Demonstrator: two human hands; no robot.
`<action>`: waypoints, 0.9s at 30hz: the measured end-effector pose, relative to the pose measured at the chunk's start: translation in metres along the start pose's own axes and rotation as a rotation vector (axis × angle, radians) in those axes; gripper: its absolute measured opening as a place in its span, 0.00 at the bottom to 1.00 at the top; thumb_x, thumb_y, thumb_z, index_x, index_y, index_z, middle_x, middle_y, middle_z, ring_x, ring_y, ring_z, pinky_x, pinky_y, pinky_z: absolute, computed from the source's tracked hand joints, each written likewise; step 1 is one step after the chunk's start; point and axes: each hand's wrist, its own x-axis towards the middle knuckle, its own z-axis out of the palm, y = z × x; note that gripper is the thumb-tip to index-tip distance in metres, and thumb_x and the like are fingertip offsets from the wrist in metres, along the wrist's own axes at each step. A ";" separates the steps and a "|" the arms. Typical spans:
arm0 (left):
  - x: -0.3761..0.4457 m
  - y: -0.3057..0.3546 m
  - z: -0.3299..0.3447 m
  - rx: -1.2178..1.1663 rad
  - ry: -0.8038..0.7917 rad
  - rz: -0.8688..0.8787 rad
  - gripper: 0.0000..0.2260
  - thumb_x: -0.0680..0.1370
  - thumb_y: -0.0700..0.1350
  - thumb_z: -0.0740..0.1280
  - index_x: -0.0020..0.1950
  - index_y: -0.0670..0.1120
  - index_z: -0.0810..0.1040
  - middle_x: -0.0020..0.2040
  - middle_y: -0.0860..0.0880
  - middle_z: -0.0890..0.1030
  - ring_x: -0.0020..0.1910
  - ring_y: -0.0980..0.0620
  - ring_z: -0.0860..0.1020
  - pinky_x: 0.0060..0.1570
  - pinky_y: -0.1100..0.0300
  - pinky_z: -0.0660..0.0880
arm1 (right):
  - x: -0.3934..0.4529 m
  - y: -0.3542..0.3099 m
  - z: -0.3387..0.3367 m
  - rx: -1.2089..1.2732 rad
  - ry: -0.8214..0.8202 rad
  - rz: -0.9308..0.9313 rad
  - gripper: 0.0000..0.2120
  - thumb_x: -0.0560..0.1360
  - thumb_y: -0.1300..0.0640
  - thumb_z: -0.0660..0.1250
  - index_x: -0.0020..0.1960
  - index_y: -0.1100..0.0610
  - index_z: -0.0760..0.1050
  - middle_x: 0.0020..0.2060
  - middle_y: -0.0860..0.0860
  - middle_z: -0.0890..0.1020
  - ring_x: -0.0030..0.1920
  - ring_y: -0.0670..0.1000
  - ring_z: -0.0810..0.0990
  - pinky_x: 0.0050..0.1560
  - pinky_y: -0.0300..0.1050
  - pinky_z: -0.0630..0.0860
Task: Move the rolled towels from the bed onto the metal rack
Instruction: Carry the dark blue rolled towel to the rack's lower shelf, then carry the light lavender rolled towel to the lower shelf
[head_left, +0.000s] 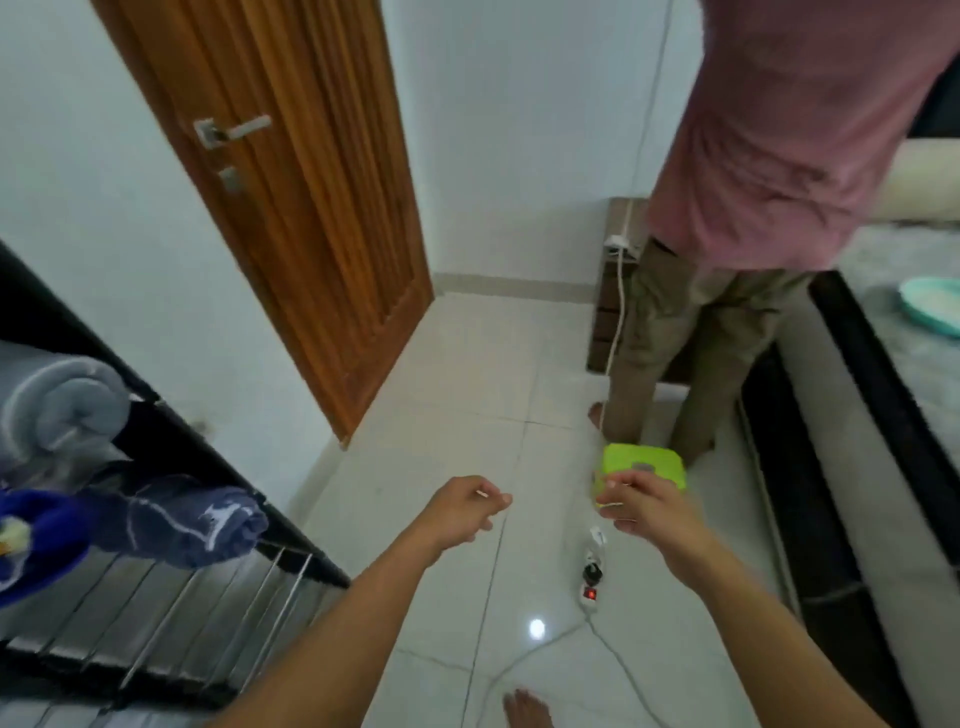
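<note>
three rolled towels sit on the metal rack (218, 613) at the left: a soft grey roll (62, 410) on the upper level, a dark navy roll (187, 519) and a bright blue one (31, 540) on the slatted steel bars. two bare hands hang over the glossy white floor tiles (457, 374), empty; the left hand (465, 506) and right hand (647, 501) each have a loose, half-curled grip. the bed (883, 364) lies at the right, no towel showing there. a second person (753, 208) stands beside it.

Grey rolled towel (67, 402) and navy rolled towel (192, 519) lie on the metal rack (208, 597)
</note>
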 end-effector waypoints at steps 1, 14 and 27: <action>-0.003 0.006 0.015 0.014 -0.041 0.017 0.12 0.77 0.51 0.67 0.54 0.44 0.78 0.49 0.48 0.80 0.43 0.53 0.79 0.43 0.59 0.73 | -0.017 0.013 -0.015 0.050 0.054 0.021 0.07 0.78 0.63 0.62 0.44 0.55 0.76 0.39 0.54 0.82 0.38 0.51 0.79 0.39 0.42 0.71; -0.071 0.090 0.324 0.413 -0.710 0.244 0.08 0.77 0.46 0.66 0.39 0.49 0.72 0.40 0.49 0.75 0.31 0.57 0.73 0.28 0.66 0.64 | -0.267 0.156 -0.237 0.438 0.886 0.201 0.05 0.78 0.64 0.63 0.47 0.58 0.75 0.38 0.54 0.81 0.38 0.50 0.77 0.39 0.40 0.72; -0.116 0.183 0.651 0.604 -0.993 0.278 0.12 0.76 0.48 0.68 0.56 0.47 0.72 0.48 0.48 0.75 0.44 0.51 0.73 0.39 0.60 0.70 | -0.337 0.286 -0.478 0.805 1.212 0.359 0.12 0.77 0.55 0.66 0.57 0.61 0.75 0.46 0.55 0.77 0.50 0.53 0.75 0.57 0.51 0.73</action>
